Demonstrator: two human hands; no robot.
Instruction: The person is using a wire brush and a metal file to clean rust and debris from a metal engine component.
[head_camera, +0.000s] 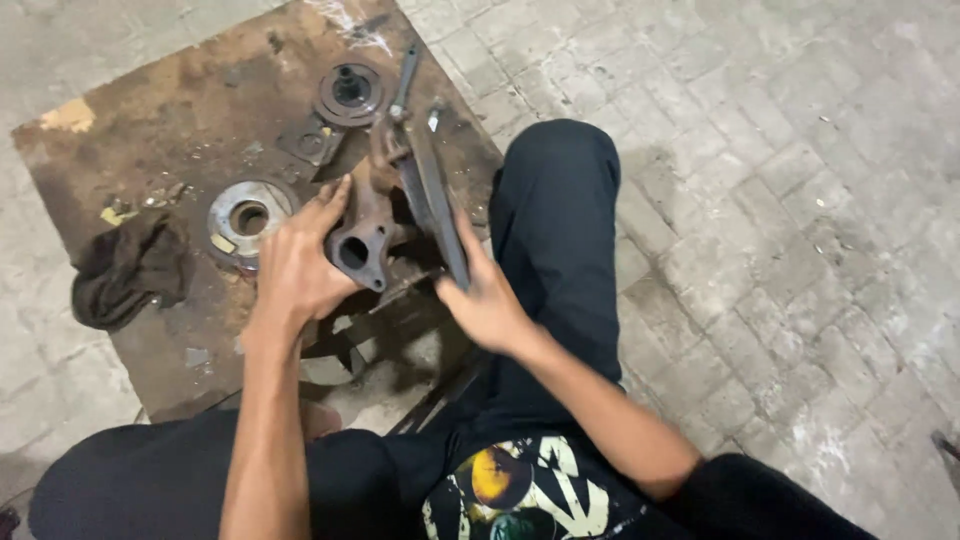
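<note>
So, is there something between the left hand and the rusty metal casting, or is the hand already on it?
Nothing visible stands between them. The left hand already lies against the rusty casting, and the right hand grips the long flat metal bar beside it.

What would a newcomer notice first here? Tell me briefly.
Both hands at the centre: the left hand grips a rusty cast metal part, while the right hand holds a long flat metal bar beside it. Left of them, a round metal disc and a dark rag lie on the stained board.

No packages, labels, signs or screens show anywhere — only bare metal parts, cloth and paving.
</note>
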